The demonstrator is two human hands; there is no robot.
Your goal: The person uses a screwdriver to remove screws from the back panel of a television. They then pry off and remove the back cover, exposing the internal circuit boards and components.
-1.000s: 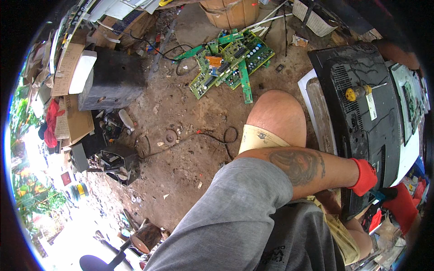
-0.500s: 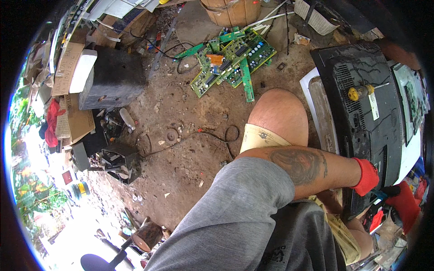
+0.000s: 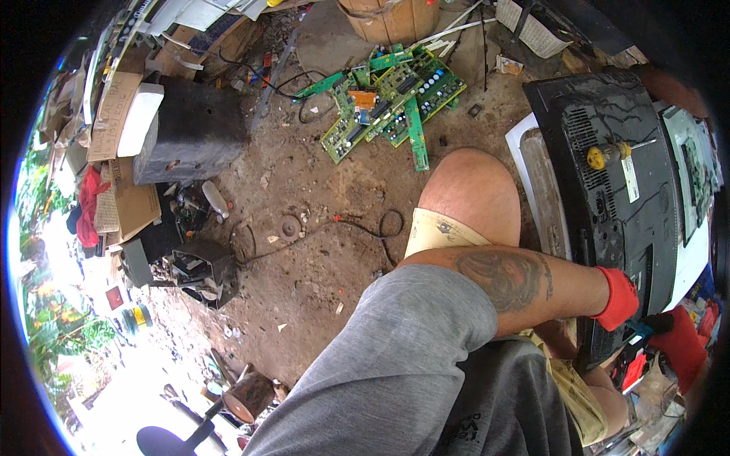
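Observation:
A black flat-screen television, its vented back panel (image 3: 608,220) facing up, lies tilted at my right side. My left hand (image 3: 617,298), in a red glove, is at the panel's near edge; its fingers are hidden. Close beside it, to the right, my right hand (image 3: 679,346), also red-gloved, is closed round a teal-handled tool (image 3: 641,329). That tool's tip is hidden near the left glove. A yellow-handled screwdriver (image 3: 604,156) rests on the panel near the vents.
Green circuit boards (image 3: 395,99) are heaped on the dirt floor ahead, before a wooden tub (image 3: 388,21). A black box-like block (image 3: 190,129) stands at left among cardboard and scrap. A thin cable (image 3: 357,221) crosses the ground. My bare knee (image 3: 471,186) is beside the television.
Almost nothing differs. Both gloved hands stay at the panel's near edge, with only a very slight shift of the view and the hands.

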